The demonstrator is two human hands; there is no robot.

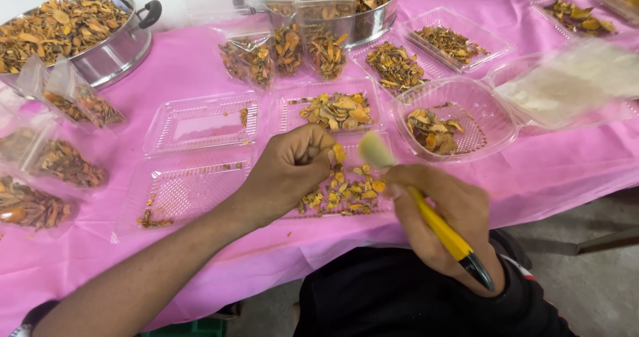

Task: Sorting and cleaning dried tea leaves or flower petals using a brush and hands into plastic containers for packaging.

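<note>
While the left hand [293,167] pinches a dried slice [339,152], the right hand [442,214] grips a brush [426,210] above the table edge [373,234].

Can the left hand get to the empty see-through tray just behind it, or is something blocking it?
Probably yes. The left hand pinches a dried slice right beside the nearly empty tray, with only pink cloth and another low tray around. Nothing stands between, though its fingers are busy.

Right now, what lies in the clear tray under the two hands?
The clear tray holds dried orange-yellow slices on its right half and a few bits at its left corner. The left hand and right hand cover part of the pile, so its full extent is hidden.
</note>
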